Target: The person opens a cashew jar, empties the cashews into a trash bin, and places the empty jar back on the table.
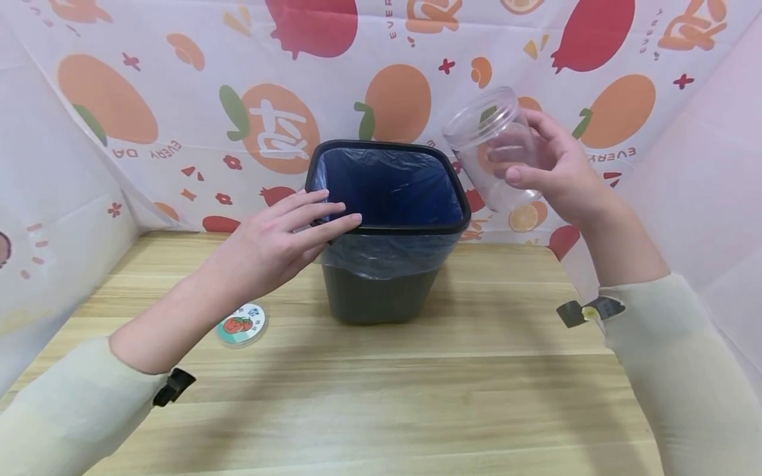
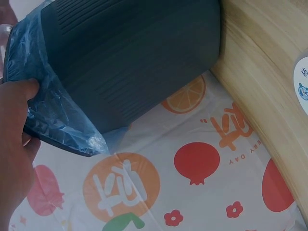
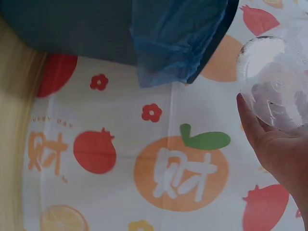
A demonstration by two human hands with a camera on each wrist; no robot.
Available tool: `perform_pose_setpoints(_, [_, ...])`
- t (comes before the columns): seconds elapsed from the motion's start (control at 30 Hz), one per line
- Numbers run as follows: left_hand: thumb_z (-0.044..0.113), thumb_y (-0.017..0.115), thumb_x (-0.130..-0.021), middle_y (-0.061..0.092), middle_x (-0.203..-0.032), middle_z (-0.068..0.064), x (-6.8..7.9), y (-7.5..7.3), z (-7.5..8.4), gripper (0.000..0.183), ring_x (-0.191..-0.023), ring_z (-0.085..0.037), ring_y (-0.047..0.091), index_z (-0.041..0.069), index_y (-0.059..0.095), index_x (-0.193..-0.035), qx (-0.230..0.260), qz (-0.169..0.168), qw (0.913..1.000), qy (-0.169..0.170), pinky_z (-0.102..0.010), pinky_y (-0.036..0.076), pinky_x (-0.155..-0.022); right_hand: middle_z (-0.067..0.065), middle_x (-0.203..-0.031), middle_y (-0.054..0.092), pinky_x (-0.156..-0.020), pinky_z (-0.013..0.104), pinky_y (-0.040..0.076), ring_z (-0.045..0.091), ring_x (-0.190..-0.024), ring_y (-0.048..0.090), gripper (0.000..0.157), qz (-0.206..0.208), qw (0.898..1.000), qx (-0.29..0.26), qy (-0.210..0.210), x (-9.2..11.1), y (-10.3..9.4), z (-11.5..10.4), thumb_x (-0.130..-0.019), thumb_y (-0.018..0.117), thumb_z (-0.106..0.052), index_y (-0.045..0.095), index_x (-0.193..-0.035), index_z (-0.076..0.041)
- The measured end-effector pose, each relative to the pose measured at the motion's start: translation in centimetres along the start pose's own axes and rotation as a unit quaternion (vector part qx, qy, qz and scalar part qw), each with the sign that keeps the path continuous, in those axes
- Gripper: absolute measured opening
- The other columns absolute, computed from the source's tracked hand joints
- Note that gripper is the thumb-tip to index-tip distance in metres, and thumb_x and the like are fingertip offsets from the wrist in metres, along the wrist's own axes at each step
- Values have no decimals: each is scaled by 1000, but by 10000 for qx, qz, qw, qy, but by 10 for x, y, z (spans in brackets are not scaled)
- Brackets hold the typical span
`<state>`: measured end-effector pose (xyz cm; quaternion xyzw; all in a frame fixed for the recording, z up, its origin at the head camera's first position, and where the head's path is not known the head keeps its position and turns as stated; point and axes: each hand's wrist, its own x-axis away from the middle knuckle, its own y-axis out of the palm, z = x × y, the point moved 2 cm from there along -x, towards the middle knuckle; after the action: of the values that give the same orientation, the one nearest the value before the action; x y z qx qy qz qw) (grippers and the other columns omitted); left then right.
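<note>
A dark trash bin (image 1: pixel 381 294) stands on the table, lined with a translucent plastic bag (image 1: pixel 389 254) folded over its black rim. My left hand (image 1: pixel 286 231) holds the bin's near left rim, fingers over the edge; the left wrist view shows the thumb (image 2: pixel 30 89) against the bag outside. To the right of the bin and above the table, my right hand (image 1: pixel 562 165) grips a clear plastic jar (image 1: pixel 494 149). The jar is tilted, its mouth toward the upper left, and I see nothing inside. In the right wrist view the jar's round base (image 3: pixel 272 82) shows beside the fingers.
A round lid (image 1: pixel 241 325) with a red fruit picture lies on the wooden table (image 1: pixel 381 403), left of the bin and partly behind my left forearm. A fruit-printed cloth (image 1: pixel 196 86) hangs close behind the bin. White cloth sides (image 1: pixel 53 178) flank the table.
</note>
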<state>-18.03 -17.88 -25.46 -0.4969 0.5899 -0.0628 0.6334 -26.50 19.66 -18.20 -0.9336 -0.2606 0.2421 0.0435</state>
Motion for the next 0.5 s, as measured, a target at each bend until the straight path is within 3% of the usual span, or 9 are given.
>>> perform_pose_setpoints(0.17, [-1,79,-81,66,-129,-11,0,1,1,66,-126,-34,57,22,60,-140,-2,-7,10000,4,-50,47,-104,19,-139,50,-100,36,52,34,-123,55,67,195,9953,-845,-442,16,1,13,-90,61,6,37,-150,-10])
perform_pose_setpoints(0.33, [-1,81,-79,66,-128,-12,1,1,0,67,-126,-36,57,21,61,-139,19,26,10000,13,-51,46,-105,23,-140,47,-101,42,51,39,-125,54,78,460,9836,-1591,-713,29,2,27,-87,73,-4,34,-154,-10])
perform_pose_setpoints(0.5, [1,80,-80,66,-128,-12,0,1,-1,66,-128,-35,55,21,60,-140,13,16,10000,4,-50,45,-106,22,-139,50,-99,43,52,35,-120,58,83,608,9686,-2284,-768,41,1,41,-86,74,-6,31,-156,-13])
